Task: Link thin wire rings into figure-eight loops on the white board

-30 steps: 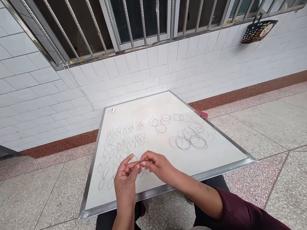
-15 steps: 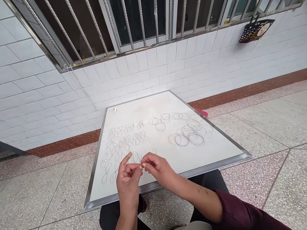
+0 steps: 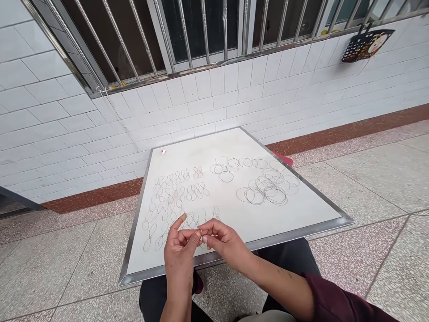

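My left hand [image 3: 182, 248] and my right hand [image 3: 228, 243] meet above the near edge of a white table [image 3: 208, 147]. Each pinches a thin dark wire loop [image 3: 191, 220] between thumb and forefinger; its exact shape at the fingertips is too small to make out. Rows of wires twisted into figure eights [image 3: 197, 191] lie on the left half of the table. To the right rests an overlapping pile of round wire loops [image 3: 264, 190], with more single rings [image 3: 226, 176] behind it.
A small white and red object [image 3: 163, 152] sits at the table's far left corner. Behind the table stand a tiled wall [image 3: 201, 105] and a barred window, with a dotted basket [image 3: 367, 44] hanging at the right. My legs are under the near edge.
The view has shifted slightly. My right hand's fingers have moved a little at the pinch, and my hands remain together.
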Demonstrator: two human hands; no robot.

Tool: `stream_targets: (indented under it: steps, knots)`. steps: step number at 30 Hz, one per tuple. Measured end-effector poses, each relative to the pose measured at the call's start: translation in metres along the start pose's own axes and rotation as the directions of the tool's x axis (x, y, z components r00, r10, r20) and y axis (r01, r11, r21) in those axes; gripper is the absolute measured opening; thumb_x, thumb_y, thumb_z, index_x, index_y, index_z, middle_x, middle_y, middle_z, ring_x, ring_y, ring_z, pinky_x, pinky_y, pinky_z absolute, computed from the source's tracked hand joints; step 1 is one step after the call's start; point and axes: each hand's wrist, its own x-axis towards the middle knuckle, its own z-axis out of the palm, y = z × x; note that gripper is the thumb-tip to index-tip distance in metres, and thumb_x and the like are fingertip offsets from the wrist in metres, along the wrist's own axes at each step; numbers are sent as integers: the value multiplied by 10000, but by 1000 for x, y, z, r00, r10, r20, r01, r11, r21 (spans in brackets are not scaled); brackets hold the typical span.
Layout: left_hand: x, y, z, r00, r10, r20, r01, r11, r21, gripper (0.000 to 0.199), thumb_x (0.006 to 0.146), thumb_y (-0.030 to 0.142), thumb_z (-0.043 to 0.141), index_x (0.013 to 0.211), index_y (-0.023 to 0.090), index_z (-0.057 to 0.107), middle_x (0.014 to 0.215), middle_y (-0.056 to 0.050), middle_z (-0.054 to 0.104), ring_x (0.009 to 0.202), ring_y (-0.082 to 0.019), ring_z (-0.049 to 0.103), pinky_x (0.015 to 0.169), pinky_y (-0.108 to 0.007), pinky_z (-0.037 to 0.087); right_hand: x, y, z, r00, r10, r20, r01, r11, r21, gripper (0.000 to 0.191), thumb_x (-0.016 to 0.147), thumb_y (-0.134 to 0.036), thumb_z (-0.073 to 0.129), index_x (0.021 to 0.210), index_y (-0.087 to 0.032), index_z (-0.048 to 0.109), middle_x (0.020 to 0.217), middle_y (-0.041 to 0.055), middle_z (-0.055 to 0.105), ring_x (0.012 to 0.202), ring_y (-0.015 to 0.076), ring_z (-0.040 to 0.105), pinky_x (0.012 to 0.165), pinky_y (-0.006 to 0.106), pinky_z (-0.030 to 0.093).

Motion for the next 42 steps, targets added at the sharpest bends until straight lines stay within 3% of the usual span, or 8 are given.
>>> stream_targets:
  steps: [11,22,29,42]
  knots:
    - [0,-3,2,998,-54,12,54,998,-11,702,677,350,832,1309,197,568,652,38,680,642,-143,626,768,-314,528,-6,14,-3,997,16,-80,-14,1000,26,163,867,-336,687,997,-242,657,867,11,643,796,151,599,633,269,488]
    - [1,-6,1,992,-122,45,124,992,-40,728,663,335,851,1314,178,564,693,23,691,628,-126,618,747,-304,541,-10,6,-5,997,-8,-83,5,999,-41,141,885,-317,654,992,-228,676,909,21,627,830,152,598,651,263,490]
    - [-2,-7,3,994,-104,34,104,995,-8,710,671,351,839,1307,174,578,714,5,703,711,-161,651,722,-301,551,-10,5,-4,996,24,-85,-25,1000,-14,137,874,-328,665,948,-214,653,840,6,595,761,134,568,626,255,484]
    - [-6,-8,9,1000,12,-29,-10,998,70,689,731,342,771,1360,205,527,748,20,695,680,-141,626,762,-298,509,-9,16,-9,998,-23,-58,18,997,-72,138,917,-326,604,1020,-242,640,899,14,552,790,136,537,637,258,522]
